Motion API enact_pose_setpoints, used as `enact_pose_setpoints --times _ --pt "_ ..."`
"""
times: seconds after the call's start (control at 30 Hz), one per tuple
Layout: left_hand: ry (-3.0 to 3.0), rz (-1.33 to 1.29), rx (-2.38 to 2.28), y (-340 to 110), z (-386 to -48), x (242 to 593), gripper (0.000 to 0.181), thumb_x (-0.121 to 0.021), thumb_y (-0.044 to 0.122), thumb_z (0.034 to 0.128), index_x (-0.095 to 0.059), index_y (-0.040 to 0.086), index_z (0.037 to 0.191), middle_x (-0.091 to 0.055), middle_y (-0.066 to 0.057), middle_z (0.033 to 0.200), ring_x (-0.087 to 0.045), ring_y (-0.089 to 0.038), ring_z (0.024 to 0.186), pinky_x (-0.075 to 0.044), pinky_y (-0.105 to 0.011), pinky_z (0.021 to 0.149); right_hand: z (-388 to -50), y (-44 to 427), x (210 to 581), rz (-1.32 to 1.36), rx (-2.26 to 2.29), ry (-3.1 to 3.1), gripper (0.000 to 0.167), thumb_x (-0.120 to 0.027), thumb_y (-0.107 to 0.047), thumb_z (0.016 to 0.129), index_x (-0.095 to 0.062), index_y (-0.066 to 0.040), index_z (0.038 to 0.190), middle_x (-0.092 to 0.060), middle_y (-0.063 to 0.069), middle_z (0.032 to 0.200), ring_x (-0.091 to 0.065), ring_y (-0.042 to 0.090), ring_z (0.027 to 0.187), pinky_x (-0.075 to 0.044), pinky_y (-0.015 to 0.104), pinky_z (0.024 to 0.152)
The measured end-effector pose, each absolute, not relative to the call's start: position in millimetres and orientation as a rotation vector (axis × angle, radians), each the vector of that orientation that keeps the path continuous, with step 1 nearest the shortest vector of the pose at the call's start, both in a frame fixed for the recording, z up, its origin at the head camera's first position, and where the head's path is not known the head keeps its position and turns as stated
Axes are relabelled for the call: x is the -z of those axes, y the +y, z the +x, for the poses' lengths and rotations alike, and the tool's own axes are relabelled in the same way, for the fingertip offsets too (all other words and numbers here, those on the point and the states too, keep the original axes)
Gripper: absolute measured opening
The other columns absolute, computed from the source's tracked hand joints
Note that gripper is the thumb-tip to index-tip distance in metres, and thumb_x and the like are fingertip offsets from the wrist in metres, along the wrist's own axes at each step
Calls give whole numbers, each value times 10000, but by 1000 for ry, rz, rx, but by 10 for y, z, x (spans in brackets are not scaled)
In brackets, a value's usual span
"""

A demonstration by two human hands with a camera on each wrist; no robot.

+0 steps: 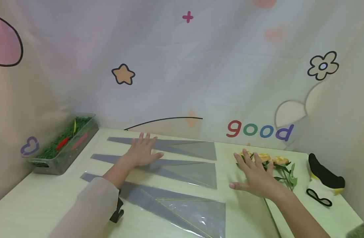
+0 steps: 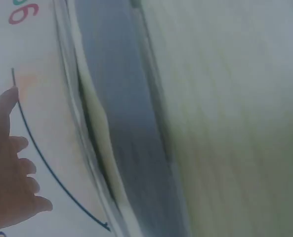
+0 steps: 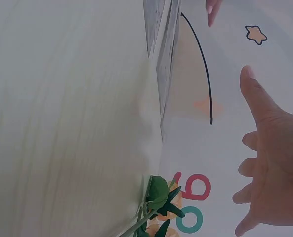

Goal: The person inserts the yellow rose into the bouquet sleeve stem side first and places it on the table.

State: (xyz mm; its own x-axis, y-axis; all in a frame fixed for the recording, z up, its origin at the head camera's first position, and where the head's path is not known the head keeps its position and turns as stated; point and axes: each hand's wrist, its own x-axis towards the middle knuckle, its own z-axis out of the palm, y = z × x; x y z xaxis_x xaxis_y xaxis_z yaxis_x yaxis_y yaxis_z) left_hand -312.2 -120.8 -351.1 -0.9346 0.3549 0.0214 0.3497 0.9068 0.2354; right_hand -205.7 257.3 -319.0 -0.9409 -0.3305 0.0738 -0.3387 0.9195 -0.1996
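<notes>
Three tapered grey translucent plastic sleeves with gold lines lie in rows on the table: a far sleeve (image 1: 197, 148), a middle sleeve (image 1: 197, 172) and a near sleeve (image 1: 197, 211). Over the far and middle ones my left hand (image 1: 142, 150) is spread, holding nothing; contact cannot be judged. The left wrist view shows that hand (image 2: 10, 173) raised beside a blurred sleeve (image 2: 121, 113). My right hand (image 1: 256, 177), fingers also extended and nothing held, is in front of several yellow flowers (image 1: 280, 161) and partly hides them. Their green leaves (image 3: 158, 192) show in the right wrist view.
At the back left stands a clear plastic box (image 1: 55, 169) containing green artificial grass (image 1: 49, 152) and a red piece (image 1: 62, 143). A black, white and yellow soft item (image 1: 326, 180) lies at the right. A printed cloth (image 1: 158, 89) hangs behind the table (image 1: 45, 201).
</notes>
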Motion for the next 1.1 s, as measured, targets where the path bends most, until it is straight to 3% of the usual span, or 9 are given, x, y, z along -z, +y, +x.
enact_pose_setpoints --times 0.37,0.83,1.1 --pt "3098 400 -400 -1114 -3534 3687 697 -368 482 957 -208 36 1468 -128 -261 1486 -79 -408 1355 -87 -588 1042 -2023 2580 3274 528 -307 -3035 974 -615 -597 777 -147 -131 1493 -54 242 1501 23 518 1308 34 780 842" --pt "2966 180 -499 -826 -3619 3794 667 -326 483 969 -264 26 1451 -137 -268 1481 -77 -390 1361 -70 -587 1044 -2000 2574 3316 547 -391 -3052 996 -560 -663 765 -115 -160 1500 -24 236 1505 85 518 1298 152 724 864" --pt "2935 117 -456 -747 -3635 3817 652 -385 441 964 -241 49 1464 -87 -278 1485 -44 -399 1361 -58 -592 1042 -1995 2570 3325 559 -412 -3054 977 -563 -643 778 -145 -127 1494 -34 239 1503 58 521 1301 165 707 875"
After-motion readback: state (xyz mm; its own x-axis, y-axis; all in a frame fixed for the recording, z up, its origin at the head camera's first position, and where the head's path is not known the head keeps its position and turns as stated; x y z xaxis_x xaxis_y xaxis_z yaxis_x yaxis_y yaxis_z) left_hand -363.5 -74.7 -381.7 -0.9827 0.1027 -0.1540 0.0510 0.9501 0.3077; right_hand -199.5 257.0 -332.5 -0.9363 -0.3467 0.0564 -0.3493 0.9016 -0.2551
